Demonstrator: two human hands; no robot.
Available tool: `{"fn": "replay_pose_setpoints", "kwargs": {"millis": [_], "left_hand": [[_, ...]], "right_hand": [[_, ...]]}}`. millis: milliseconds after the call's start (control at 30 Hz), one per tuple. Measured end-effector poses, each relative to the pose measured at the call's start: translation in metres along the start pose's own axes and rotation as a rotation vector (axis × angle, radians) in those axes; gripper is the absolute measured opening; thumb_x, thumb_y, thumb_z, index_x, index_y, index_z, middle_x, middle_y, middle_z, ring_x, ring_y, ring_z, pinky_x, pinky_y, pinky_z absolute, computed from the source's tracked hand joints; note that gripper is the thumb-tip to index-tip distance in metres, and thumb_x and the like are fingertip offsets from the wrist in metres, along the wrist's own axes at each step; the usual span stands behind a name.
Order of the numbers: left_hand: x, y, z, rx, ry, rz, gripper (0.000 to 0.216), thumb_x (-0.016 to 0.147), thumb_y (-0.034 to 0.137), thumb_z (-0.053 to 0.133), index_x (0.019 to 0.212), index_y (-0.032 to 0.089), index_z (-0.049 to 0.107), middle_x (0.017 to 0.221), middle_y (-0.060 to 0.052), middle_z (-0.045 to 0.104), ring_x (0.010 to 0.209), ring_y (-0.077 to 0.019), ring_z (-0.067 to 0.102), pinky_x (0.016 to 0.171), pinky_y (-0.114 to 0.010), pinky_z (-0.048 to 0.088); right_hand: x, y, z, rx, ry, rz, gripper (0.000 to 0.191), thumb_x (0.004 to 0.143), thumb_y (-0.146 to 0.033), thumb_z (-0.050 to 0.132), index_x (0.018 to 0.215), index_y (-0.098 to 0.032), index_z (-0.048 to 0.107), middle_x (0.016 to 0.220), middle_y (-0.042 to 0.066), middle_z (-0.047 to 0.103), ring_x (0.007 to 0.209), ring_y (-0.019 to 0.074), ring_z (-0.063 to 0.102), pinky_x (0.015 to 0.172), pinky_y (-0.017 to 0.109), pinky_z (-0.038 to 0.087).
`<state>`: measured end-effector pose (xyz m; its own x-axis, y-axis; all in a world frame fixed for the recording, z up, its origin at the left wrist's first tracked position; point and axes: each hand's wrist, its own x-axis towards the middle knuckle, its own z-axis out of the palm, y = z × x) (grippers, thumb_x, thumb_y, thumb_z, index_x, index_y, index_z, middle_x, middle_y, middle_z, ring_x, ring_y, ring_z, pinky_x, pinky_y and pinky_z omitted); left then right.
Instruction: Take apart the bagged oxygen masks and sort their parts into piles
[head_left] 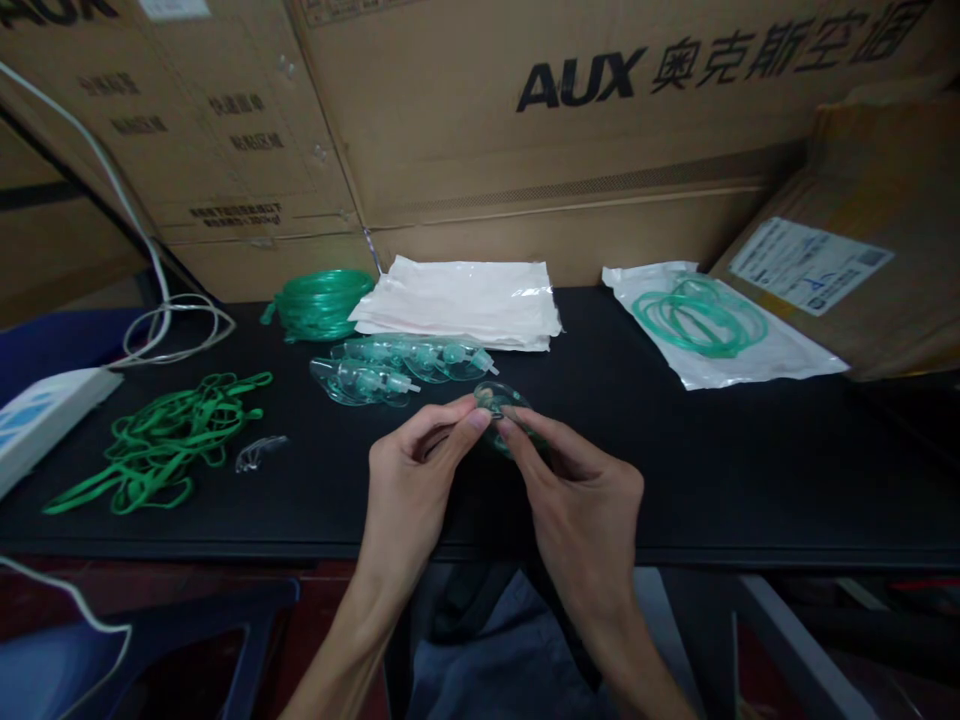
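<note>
Above the front half of the black table, a clear green-tinted oxygen mask [501, 396] is pinched between both my hands. My left hand [424, 455] is closed on its left side, thumb and forefinger at the rim. From the other side my right hand [574, 480] grips it the same way, thumb tip close to my left thumb. Something small at the thumb tips is too unclear to name. Just behind lie several similar masks [375, 380] with pale connectors. Green elastic straps [169, 440] form a tangled heap to the left, beside some small clear pieces [260, 453].
Coiled green tubing [319, 303] and a stack of white pouches [465, 300] stand along the back. At right, another white pouch [705, 370] carries looped tubing [697, 318] beside a cardboard box [885, 230]. A white power strip [56, 415] is at far left. Large cartons [450, 150] wall off the back.
</note>
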<state>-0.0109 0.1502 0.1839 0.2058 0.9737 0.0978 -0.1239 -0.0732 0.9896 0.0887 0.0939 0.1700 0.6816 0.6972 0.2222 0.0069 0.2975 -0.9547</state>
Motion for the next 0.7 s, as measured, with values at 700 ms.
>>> {"fn": "replay_pose_setpoints", "kwargs": {"millis": [700], "left_hand": [[0.002,-0.010,-0.007,-0.050,0.012,0.073,0.011,0.081,0.031,0.085,0.083,0.021,0.083,0.101,-0.003,0.082,0.106,-0.0204,0.073,0.102,-0.031,0.054]], "right_hand": [[0.013,-0.005,-0.012,0.127,-0.221,0.132,0.013,0.079,-0.017,0.084,0.088,-0.027,0.086,0.094,0.000,0.083,0.094,0.0199,0.077,0.088,0.029,0.062]]}}
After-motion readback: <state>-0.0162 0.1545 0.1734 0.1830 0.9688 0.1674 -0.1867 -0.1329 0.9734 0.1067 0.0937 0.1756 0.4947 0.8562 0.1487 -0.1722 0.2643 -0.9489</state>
